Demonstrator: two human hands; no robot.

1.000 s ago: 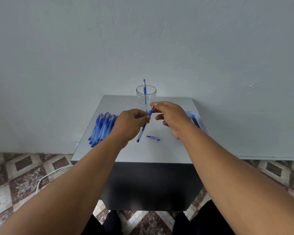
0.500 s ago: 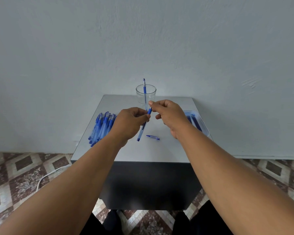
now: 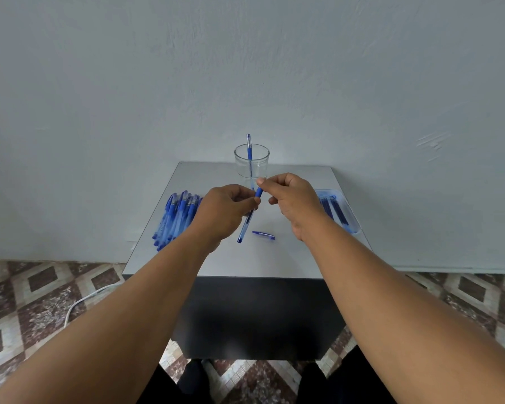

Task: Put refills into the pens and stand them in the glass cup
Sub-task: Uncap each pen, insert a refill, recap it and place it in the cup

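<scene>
Left hand (image 3: 226,209) curled round the middle of a slim translucent blue pen barrel (image 3: 245,225), held tilted above the grey square tabletop (image 3: 245,258), lower end toward the near edge. Right hand (image 3: 289,196) pinching the opaque blue grip section (image 3: 258,192) at the barrel's upper end between thumb and forefinger, remaining fingers loosely curled. Apparently seating or screwing the tip onto the barrel with the refill inside; thread contact too small to confirm.

To do it well: keep barrel and tip on one line, turn with the right fingertips only, hold the left steady, stop at first firm resistance to avoid cross-threading. Then fetch the small blue pen cap (image 3: 263,235) lying on the table just right of the barrel's lower end, and press it on.

Clear glass cup (image 3: 251,161) at the far middle of the table, one finished blue pen (image 3: 248,150) standing upright in it. Heap of blue empty pens (image 3: 175,220) at left; clear plastic tray of dark refills (image 3: 337,211) at right.
</scene>
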